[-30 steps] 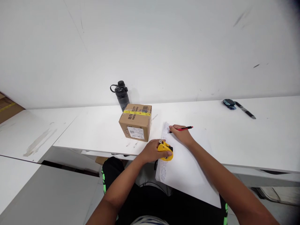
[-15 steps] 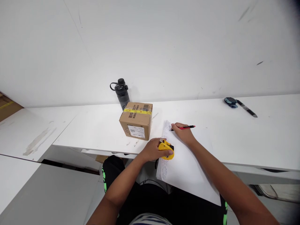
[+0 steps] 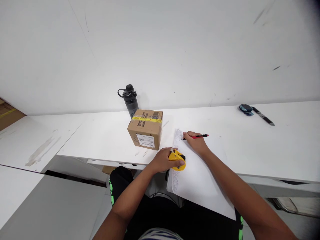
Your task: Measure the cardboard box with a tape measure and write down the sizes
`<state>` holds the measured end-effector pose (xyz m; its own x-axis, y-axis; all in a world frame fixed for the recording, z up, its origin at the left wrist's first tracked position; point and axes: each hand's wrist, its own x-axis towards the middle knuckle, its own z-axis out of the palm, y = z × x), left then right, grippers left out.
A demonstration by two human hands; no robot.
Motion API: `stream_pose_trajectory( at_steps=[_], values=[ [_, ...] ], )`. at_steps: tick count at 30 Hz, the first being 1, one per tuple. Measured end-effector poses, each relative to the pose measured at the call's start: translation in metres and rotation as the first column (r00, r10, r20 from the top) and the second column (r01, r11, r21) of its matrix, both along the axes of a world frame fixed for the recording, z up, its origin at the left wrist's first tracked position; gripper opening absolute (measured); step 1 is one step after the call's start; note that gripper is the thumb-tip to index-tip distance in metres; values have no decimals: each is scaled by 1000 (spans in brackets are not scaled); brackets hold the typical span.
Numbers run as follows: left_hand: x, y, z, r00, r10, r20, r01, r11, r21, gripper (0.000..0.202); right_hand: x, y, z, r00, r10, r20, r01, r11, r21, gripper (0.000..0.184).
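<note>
My left hand [image 3: 162,160] is wrapped round a yellow tape measure [image 3: 178,160] and rests on the left side of a stack of paper [image 3: 203,185]. Closed round a red and black pen [image 3: 198,136], my right hand [image 3: 196,141] lies on the upper part of the same paper. The pen's tip is at the sheet, close to a column of handwriting along its left edge. The paper's lower end hangs past the table edge over my lap. A taped cardboard box [image 3: 145,129] with a white label sits just beyond my left hand.
Behind the box stands a dark water bottle [image 3: 130,101]. At the back right of the white table [image 3: 275,150] lie a small dark blue object [image 3: 246,108] and a black and grey pen or marker [image 3: 263,116]. Another cardboard box [image 3: 10,115] is at far left.
</note>
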<state>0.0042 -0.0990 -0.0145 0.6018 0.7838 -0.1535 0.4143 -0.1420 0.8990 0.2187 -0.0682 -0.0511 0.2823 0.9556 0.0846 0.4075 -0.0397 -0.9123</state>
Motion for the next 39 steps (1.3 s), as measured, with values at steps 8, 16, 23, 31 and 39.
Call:
stream_pose_trajectory(
  at_steps=[8, 16, 23, 31, 39],
  values=[
    [-1, 0, -2, 1000, -11, 10, 11, 1000, 3, 53, 0, 0, 0, 1000, 25, 2, -25, 1000, 7, 36],
    [0, 1, -2, 1000, -1, 3, 1, 1000, 4, 52, -1, -1, 0, 1000, -19, 5, 18, 1000, 12, 35],
    [0, 0, -1, 1000, 3, 8, -3, 1000, -5, 51, 0, -1, 3, 1000, 1, 5, -1, 1000, 7, 35],
    [-1, 1, -3, 1000, -15, 12, 15, 1000, -2, 53, -1, -2, 3, 998, -58, -8, 58, 998, 17, 34],
    [-2, 2, -6, 1000, -16, 24, 15, 1000, 16, 58, 0, -1, 3, 999, -42, -9, 42, 999, -2, 33]
  ],
)
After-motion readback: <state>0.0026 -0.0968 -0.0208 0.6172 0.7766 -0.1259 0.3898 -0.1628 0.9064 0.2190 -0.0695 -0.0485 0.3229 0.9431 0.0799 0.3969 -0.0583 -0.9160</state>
